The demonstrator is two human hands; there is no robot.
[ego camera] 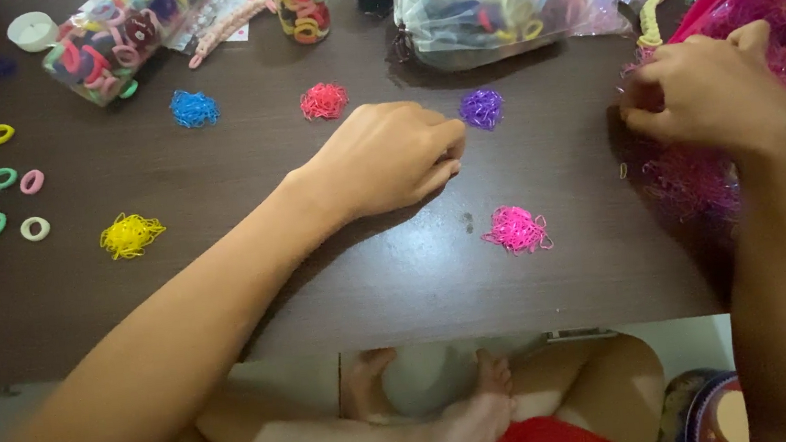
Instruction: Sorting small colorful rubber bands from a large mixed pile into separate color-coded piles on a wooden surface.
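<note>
My left hand rests on the dark brown table with its fingers curled, its fingertips right beside a purple pile of tiny elastic bands. My right hand pinches into a big heap of pink and purple small bands inside a pink bag at the right edge. A pink pile of bands lies in front of my left hand. Farther off sit a red pile, a blue pile and a yellow pile.
Along the far edge stand a clear bag of hair ties, a clear tube of coloured ties and a jar of ties. Loose ring-shaped ties lie at the left. My crossed legs show below the table edge.
</note>
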